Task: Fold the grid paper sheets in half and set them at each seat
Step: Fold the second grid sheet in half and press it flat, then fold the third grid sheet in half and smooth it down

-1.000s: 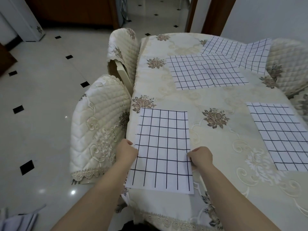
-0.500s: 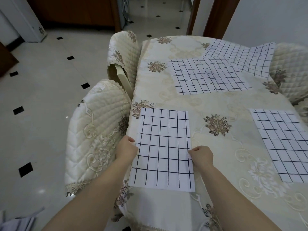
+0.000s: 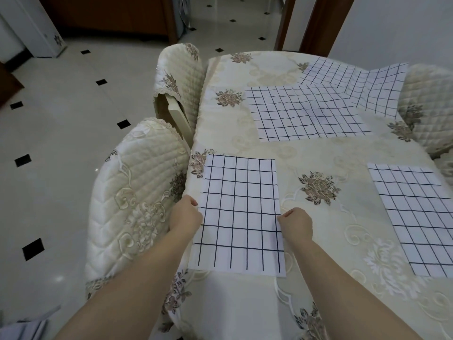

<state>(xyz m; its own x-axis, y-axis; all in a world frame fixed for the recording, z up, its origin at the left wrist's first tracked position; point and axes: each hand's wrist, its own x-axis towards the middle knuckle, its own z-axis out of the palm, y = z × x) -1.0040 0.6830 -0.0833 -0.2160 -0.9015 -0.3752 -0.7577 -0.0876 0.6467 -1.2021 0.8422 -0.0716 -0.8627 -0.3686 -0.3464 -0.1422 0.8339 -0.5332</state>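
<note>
A folded grid paper sheet (image 3: 239, 212) lies flat at the table's near left edge, in front of a quilted chair (image 3: 137, 204). My left hand (image 3: 185, 214) pinches its left edge and my right hand (image 3: 295, 223) pinches its right edge. Another folded sheet (image 3: 416, 217) lies at the right seat. Unfolded, wrinkled grid sheets (image 3: 304, 111) are spread in the middle at the far end, and one more grid sheet (image 3: 362, 87) leans up against the far right chair.
The table (image 3: 326, 253) wears a cream floral cloth. A second quilted chair (image 3: 179, 77) stands at the far left, another cushioned chair (image 3: 431, 106) at the right. Tiled floor (image 3: 61, 131) lies to the left. Wooden door frames stand behind the table.
The near sheet has shifted slightly away from me along the table's edge, with both hands still on its sides. The view has tilted down a little.
</note>
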